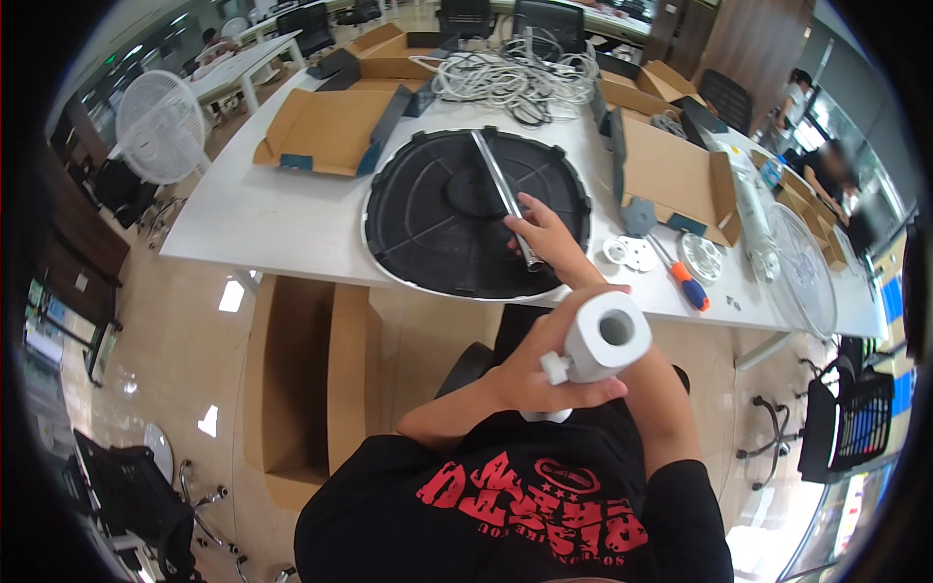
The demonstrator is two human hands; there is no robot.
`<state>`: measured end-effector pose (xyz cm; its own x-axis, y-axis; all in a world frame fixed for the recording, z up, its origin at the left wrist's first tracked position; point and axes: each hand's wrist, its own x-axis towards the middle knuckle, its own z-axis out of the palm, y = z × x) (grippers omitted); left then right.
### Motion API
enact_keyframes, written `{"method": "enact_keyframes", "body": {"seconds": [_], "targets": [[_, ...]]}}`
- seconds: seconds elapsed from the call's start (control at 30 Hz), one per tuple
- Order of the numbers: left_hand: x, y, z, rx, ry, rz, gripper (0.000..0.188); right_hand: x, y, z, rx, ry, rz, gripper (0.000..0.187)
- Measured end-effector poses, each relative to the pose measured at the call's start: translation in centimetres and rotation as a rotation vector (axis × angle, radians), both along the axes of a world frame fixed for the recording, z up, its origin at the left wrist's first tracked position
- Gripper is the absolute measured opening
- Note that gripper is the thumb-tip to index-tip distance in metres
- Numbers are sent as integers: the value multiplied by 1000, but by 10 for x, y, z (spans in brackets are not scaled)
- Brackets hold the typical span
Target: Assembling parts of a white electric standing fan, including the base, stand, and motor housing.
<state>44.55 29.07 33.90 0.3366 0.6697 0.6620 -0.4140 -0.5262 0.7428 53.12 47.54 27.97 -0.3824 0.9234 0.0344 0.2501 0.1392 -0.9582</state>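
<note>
Gripping white fitting (pixel 587 361) with left hand (pixel 528 363), metal tube (pixel 497 177) with right hand (pixel 550 239).
Facing a white table (pixel 228 219), heaped with cables (pixel 515 83), above glossy tan floor (pixel 180 335).

This looks like an open-plan office given over partly to assembly: mesh-backed swivel chairs stand at eight (pixel 136 496) and four o'clock (pixel 865 413) on a glossy floor (pixel 185 340), with a second white desk (pixel 228 73) towards eleven and more office chairs (pixel 549 19) at twelve. The bench-work side shows on the near white desk (pixel 243 214), in opened cardboard cartons (pixel 335 126) towards eleven, heaped cables (pixel 515 78) at twelve and a screwdriver (pixel 693 291) at three.
</note>
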Motion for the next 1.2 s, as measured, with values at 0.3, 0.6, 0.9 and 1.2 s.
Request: {"method": "enact_keyframes", "body": {"seconds": [0.3, 0.6, 0.9, 1.2], "targets": [[5, -2, -14, -116, -127, -59, 86, 37, -79, 80, -14, 741, 65, 67], [6, -6, -6, -129, -145, 5, 87, 61, -106, 133, 288, 770, -6, 55], [5, -4, -10, -115, -103, 28, 88, 75, -110, 137, 423, 798, -61, 49], [6, 0, -11, -111, -128, 30, 88, 82, -117, 139, 392, 672, -89, 48]]}}
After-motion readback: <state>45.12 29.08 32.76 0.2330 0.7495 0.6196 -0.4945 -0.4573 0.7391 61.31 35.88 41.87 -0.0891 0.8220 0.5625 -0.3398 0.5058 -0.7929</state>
